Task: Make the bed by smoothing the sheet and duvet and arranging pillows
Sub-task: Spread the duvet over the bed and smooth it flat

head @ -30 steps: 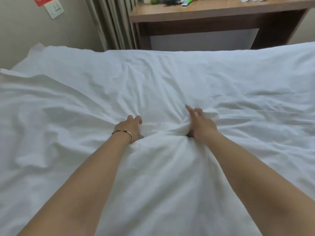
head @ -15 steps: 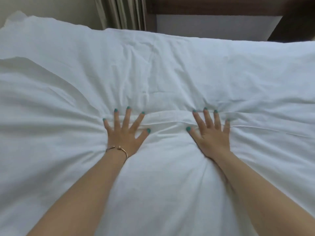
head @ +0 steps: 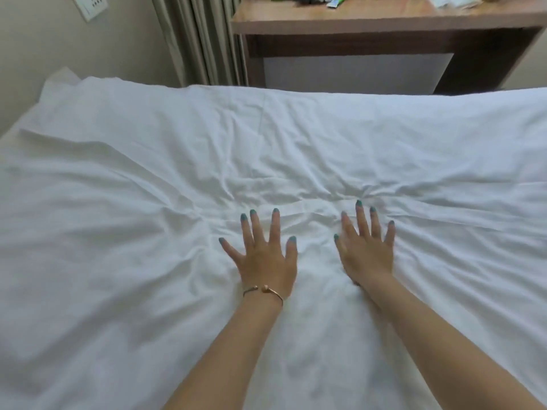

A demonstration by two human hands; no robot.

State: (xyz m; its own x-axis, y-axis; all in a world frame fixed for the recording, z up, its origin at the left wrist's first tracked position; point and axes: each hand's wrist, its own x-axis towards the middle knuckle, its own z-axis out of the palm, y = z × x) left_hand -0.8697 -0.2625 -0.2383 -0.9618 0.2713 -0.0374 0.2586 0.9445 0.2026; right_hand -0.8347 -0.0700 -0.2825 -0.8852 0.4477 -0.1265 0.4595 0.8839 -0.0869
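Note:
A white duvet [head: 148, 232] covers the whole bed, creased around its middle with folds fanning out from my hands. My left hand [head: 265, 257], with a gold bracelet at the wrist, lies flat on the duvet with its fingers spread. My right hand [head: 368, 248] presses flat beside it, fingers straight and spread, about a hand's width to the right. A raised fold runs across the left part of the duvet. No pillow shows in this view.
A wooden desk [head: 384, 22] with small items on top stands beyond the far edge of the bed. Striped curtains [head: 204, 39] hang to its left. A wall socket [head: 90, 2] sits on the beige wall at top left.
A second ago both hands gripped bunched duvet; they opened flat. Since half a second ago the view has tilted up, showing the desk again, and the ridge ahead of the fingers has broken into creases.

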